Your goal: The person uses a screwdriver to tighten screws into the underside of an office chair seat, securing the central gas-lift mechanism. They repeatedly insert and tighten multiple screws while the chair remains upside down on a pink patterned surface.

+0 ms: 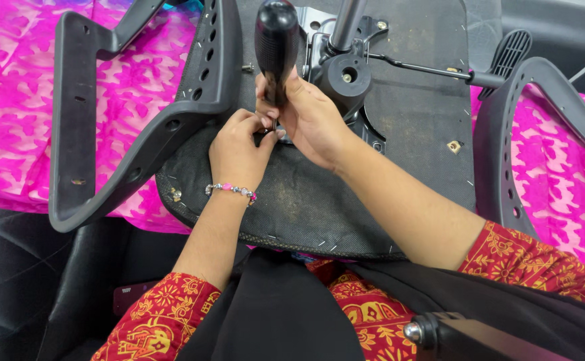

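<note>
An upturned office chair seat (319,194) lies in front of me, its black fabric underside facing up. My right hand (309,113) grips the black handle of a screwdriver (276,40), held upright over the seat near the metal mechanism plate (346,73). My left hand (237,147) pinches at the screwdriver's tip, fingers together where the shaft meets the seat. A bead bracelet is on the left wrist. The tip and any screw under it are hidden by my fingers.
A grey plastic armrest (78,120) stands at the left of the seat, another armrest (506,140) at the right. A lever with a paddle (506,57) sticks out right. A pink patterned cloth (12,100) covers the surface beneath. A black leather seat (18,281) lies lower left.
</note>
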